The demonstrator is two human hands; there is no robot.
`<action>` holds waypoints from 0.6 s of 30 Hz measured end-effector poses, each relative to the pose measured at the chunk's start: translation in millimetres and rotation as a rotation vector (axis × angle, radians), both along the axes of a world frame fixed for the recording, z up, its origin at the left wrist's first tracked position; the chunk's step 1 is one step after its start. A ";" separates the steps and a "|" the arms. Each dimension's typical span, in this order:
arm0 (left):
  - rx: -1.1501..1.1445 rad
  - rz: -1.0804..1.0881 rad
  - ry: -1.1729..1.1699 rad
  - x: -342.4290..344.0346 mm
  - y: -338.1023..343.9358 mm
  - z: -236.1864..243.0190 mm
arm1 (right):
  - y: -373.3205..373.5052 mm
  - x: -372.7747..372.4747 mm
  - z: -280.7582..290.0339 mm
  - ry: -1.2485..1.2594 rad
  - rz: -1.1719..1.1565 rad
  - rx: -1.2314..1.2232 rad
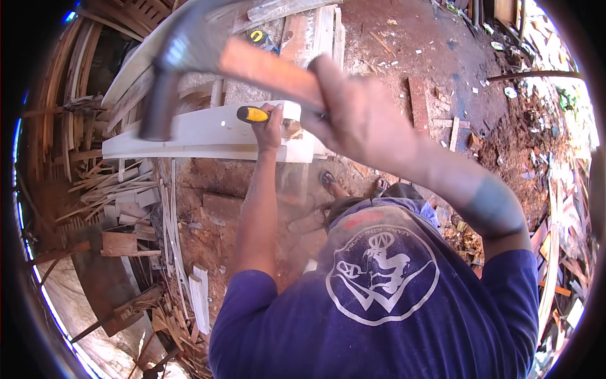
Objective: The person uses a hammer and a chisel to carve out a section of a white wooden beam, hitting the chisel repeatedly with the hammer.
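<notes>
My right hand (341, 114) is wrapped round the orange handle of a hammer (265, 66), raised and blurred, its dark head (165, 76) over the left part of a pale wooden board (183, 132). My left hand (268, 126) grips a tool with a yellow-and-black handle (254, 115), likely a chisel, near the board's right end. Beside the left hand is a rough brown cut (291, 129) in the pale wood. The tool's blade is too hidden to make out.
More planks (312, 31) and a yellow tape measure (257, 36) lie beyond the board. Offcuts (126, 208) and long strips are piled at left, timber (50, 114) leans upper left, and scraps (549, 265) line the right. My sandalled feet (328, 180) stand on a dirt floor (410, 44).
</notes>
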State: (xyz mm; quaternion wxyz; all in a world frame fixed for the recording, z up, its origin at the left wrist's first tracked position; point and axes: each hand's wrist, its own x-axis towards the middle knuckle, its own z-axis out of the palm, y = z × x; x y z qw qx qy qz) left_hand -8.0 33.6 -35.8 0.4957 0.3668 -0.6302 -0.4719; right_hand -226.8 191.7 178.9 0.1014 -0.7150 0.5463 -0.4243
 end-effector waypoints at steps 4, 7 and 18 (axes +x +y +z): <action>0.067 0.013 0.030 8.8 -3.9 -23.3 | -13.6 -6.4 -53.1 0.352 -0.027 0.604; -0.002 -0.014 -0.088 32.4 -13.7 -40.1 | -13.4 -20.8 -19.7 0.463 -0.004 0.565; 0.067 -0.002 -0.055 4.5 -6.1 -1.8 | -36.7 2.2 -41.9 0.400 0.012 0.549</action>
